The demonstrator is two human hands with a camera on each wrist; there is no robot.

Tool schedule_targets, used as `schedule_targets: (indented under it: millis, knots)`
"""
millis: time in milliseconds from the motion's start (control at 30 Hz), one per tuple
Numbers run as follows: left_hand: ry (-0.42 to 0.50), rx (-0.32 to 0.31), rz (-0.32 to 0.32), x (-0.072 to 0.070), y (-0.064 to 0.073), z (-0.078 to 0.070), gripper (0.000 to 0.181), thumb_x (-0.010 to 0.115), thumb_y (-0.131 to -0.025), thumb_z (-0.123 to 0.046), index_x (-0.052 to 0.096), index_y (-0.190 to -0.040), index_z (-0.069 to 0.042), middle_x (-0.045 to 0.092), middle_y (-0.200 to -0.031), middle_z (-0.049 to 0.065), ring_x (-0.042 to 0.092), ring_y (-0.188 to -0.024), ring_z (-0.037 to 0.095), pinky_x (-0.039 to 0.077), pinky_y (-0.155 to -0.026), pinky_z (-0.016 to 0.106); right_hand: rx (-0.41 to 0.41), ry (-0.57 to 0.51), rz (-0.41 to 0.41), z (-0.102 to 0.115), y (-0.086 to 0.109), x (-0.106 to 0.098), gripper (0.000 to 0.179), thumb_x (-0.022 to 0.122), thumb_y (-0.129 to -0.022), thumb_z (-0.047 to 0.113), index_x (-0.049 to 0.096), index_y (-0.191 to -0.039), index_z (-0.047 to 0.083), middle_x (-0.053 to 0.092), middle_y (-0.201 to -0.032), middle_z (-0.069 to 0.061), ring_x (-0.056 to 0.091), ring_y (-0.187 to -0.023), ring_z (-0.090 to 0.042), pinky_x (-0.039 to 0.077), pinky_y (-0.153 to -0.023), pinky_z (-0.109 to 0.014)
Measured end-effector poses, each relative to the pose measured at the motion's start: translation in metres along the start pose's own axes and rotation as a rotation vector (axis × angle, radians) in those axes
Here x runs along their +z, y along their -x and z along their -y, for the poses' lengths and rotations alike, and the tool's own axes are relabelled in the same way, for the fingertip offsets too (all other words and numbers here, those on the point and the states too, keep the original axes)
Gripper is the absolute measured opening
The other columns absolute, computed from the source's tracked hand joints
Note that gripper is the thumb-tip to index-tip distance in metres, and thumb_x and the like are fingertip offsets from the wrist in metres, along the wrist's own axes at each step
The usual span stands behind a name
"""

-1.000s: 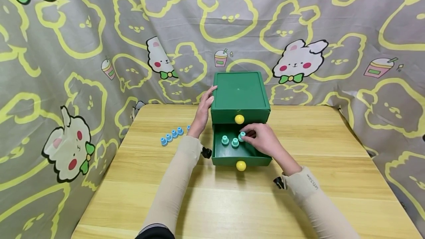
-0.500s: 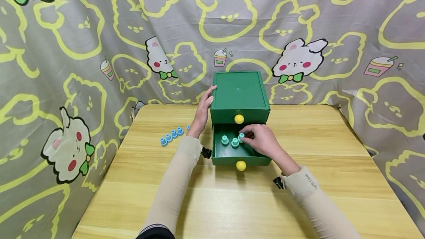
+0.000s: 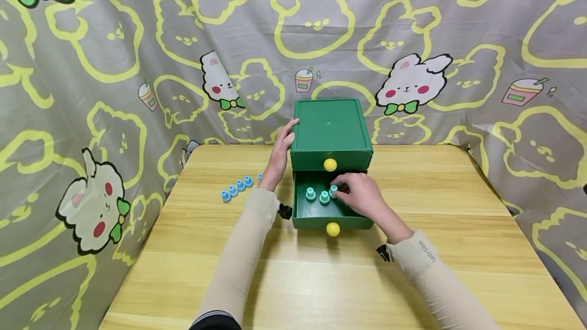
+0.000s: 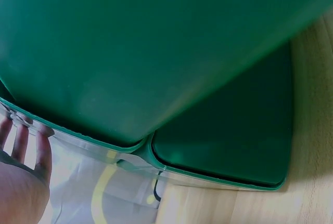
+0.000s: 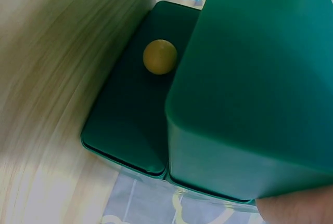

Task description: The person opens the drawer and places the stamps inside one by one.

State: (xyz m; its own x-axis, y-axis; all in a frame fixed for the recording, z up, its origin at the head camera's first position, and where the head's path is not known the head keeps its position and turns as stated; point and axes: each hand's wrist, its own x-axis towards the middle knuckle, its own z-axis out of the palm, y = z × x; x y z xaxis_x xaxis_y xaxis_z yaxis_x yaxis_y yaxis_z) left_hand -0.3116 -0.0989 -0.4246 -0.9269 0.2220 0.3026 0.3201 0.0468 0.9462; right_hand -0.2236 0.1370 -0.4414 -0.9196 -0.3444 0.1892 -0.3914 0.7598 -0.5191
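Note:
My left hand (image 3: 277, 159) lies along the left side of a green two-drawer cabinet (image 3: 331, 125), fingers extended toward its top edge. In the left wrist view, its fingers (image 4: 43, 154) reach up to the cabinet's rim. The lower drawer (image 3: 302, 214) stands pulled out in the head view. Inside it, my right hand (image 3: 364, 195) pinches a small turquoise stepped peg (image 3: 334, 191) between thumb and fingertips. To its left, two matching pegs stand upright on the drawer floor, a middle peg (image 3: 324, 197) and a left peg (image 3: 311, 194).
Several blue pegs (image 3: 240, 185) stand in a slanting row on the wooden table (image 3: 312, 284), left of the cabinet. Yellow round knobs jut from the upper drawer (image 3: 330, 165) and the lower drawer's front (image 3: 332, 229). A patterned curtain (image 3: 257, 19) hangs behind and at both sides.
My right hand has lowered slightly with the turquoise peg, bringing it closer to the drawer floor and level with the other two. The left hand stays put.

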Motion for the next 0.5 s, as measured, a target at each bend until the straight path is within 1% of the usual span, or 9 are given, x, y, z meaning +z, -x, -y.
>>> schedule_targets:
  millis: [133,333,500]
  knots:
    - [-0.005,0.000,-0.004,0.000,0.000,0.002,0.056,0.035,-0.107,-0.033,0.038,-0.161,-0.018,0.022,-0.170,0.006,0.021,-0.156,0.031,0.018,-0.125,0.058,0.002,0.024,0.005,0.001,0.000,0.001,0.015,0.083,-0.089,0.019,0.082,-0.102,0.013,0.078,-0.100,-0.003,0.071,-0.084,-0.017,0.056,-0.074,-0.040]
    - [-0.012,-0.006,-0.005,-0.003,-0.010,0.026,0.055,0.034,-0.109,-0.035,0.037,-0.162,-0.022,0.020,-0.171,0.005,0.020,-0.157,0.030,0.018,-0.125,0.058,0.007,0.055,0.015,0.002,0.001,0.001,0.016,0.083,-0.088,0.020,0.082,-0.103,0.015,0.079,-0.100,-0.001,0.071,-0.083,-0.016,0.054,-0.070,-0.038]
    - [-0.009,0.003,-0.007,-0.005,-0.013,0.032,0.055,0.036,-0.108,-0.040,0.039,-0.161,-0.027,0.023,-0.170,0.000,0.023,-0.155,0.026,0.021,-0.124,0.057,0.006,0.048,0.015,0.002,0.000,0.001,0.017,0.083,-0.088,0.020,0.082,-0.104,0.015,0.079,-0.101,-0.002,0.072,-0.083,-0.016,0.055,-0.071,-0.038]
